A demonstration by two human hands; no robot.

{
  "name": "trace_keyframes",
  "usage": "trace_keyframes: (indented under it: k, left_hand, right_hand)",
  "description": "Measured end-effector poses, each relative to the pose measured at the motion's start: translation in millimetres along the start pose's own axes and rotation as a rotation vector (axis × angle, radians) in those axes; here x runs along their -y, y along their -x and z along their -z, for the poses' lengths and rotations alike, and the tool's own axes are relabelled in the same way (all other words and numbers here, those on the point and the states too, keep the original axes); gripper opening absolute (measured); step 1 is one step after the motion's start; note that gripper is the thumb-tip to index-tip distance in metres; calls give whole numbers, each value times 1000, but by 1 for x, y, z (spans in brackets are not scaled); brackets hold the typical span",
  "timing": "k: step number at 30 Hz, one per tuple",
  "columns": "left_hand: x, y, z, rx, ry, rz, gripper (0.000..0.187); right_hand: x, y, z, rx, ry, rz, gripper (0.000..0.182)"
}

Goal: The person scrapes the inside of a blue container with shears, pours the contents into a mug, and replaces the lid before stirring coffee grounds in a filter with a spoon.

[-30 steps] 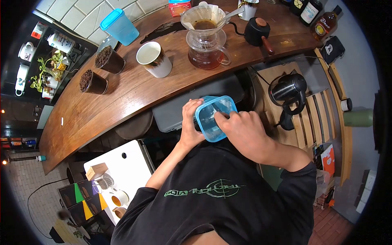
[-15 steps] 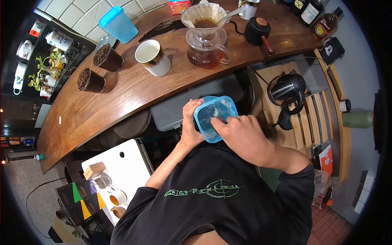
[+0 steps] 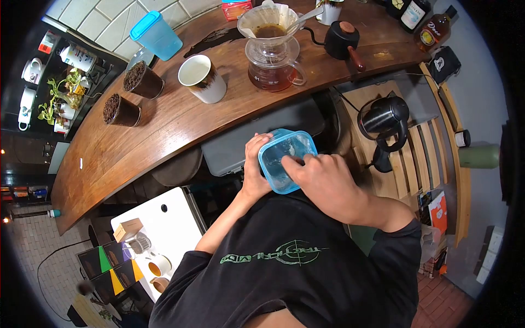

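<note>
Beside the bench, left hand clasps blue tub, right hand inside, grip unclear.
Probably light, flexible; hold from outside.

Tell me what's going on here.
A person's left hand holds an open blue container while the right hand has its fingers in the opening; what they touch is unclear. On the wooden counter, a filter dripper holding brown liquid sits on a partly filled glass server, near a white cup.
</note>
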State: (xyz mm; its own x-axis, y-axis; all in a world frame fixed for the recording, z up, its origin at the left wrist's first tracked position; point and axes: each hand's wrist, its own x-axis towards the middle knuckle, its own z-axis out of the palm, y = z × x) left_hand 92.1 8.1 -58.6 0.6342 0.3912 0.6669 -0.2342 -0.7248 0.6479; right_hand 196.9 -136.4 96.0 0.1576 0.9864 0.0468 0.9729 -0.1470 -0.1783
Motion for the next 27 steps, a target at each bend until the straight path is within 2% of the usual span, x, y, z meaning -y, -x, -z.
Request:
trace_keyframes:
  k: [3, 5, 9, 13, 15, 19, 21, 25, 27]
  left_hand:
    - [1, -1, 1, 8, -10, -5, 90]
    - [1, 0, 0, 7, 6, -6, 89]
    - [2, 0, 0, -2, -20, -10, 91]
    - [2, 0, 2, -5, -34, -14, 92]
    - [0, -2, 3, -6, -42, -15, 93]
    - [5, 3, -1, -30, 41, 5, 93]
    - [5, 2, 2, -11, 34, 1, 94]
    - [3, 1, 6, 24, 32, -25, 97]
    - [2, -1, 7, 20, -1, -41, 97]
  right_hand:
    - [0, 0, 0, 17, 32, -61, 23]
    - [0, 1, 1, 10, -31, 44, 21]
    - [-1, 1, -2, -31, 30, -29, 21]
    - [-3, 3, 1, 28, -75, 32, 21]
    - [-4, 2, -4, -46, -3, -41, 21]
    - [-4, 2, -5, -70, -112, 30, 20]
    - [-5, 1, -2, -30, 8, -47, 18]
    - [-8, 5, 6, 36, -104, 23, 14]
    - [-7, 7, 10, 39, 23, -59, 13]
